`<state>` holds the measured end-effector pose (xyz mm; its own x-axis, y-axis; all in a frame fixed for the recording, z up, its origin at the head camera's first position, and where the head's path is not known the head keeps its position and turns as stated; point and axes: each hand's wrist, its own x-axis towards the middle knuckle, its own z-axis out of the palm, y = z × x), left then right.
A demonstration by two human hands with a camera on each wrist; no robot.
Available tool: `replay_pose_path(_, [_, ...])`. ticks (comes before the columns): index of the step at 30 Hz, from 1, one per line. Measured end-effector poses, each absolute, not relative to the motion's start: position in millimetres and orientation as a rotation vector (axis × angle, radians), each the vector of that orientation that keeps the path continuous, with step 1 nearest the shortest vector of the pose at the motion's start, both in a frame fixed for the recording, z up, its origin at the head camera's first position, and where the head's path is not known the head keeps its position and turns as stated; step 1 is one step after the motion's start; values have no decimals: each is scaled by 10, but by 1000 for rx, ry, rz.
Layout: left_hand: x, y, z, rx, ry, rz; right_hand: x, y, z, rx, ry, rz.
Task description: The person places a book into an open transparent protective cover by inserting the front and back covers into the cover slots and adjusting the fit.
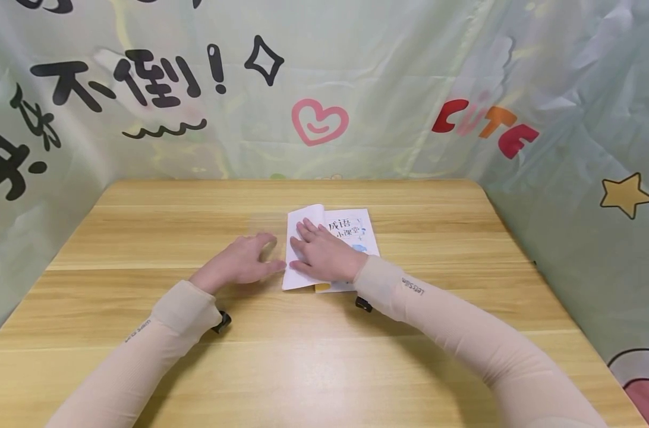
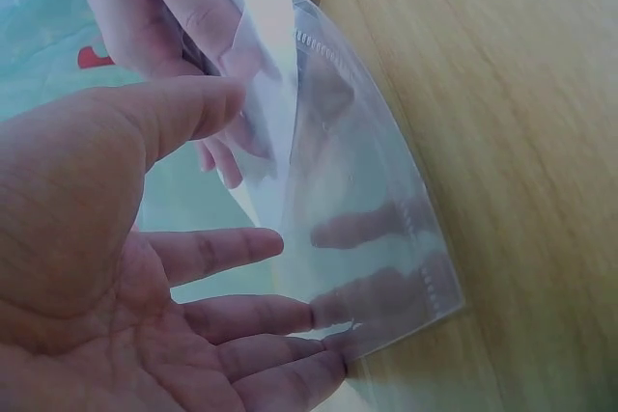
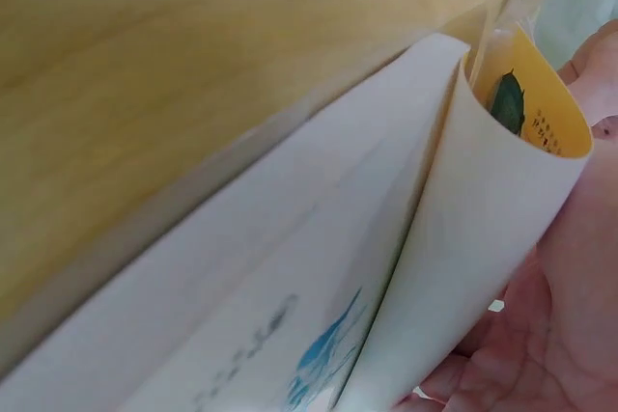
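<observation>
A booklet [image 1: 368, 220] with Chinese characters on its white page lies at the middle of the table. One leaf, its cover [image 1: 305, 213], is folded over to the left. My right hand [image 1: 330, 255] rests on that leaf with fingers spread. In the right wrist view the cover [image 3: 483, 209] bulges in a curl and shows a yellow inner side. My left hand [image 1: 244, 258] is beside the booklet's left edge, thumb and fingers apart. In the left wrist view its fingertips touch a clear plastic sleeve [image 2: 386, 180] at the cover's edge.
The wooden table [image 1: 324, 356] has rounded far corners. A pale printed curtain [image 1: 378, 71] hangs behind it and along both sides. Each wrist carries a small black device [image 1: 223, 321] over a light sleeve [image 1: 185, 309].
</observation>
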<state>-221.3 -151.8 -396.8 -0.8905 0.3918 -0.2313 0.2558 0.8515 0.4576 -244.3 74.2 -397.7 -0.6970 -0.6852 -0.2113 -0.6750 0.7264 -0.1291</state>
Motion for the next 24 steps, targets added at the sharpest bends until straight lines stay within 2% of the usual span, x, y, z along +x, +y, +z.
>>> replay_pose_path(14, [-2204,-1531,-3989,588,2727,619,-2419,580,-3983,-1123,2754,-155])
replay_pose_path(24, [-2189,-1569,-4003,638,2734,567,-2489,640,-3924,-1074,2629,-487])
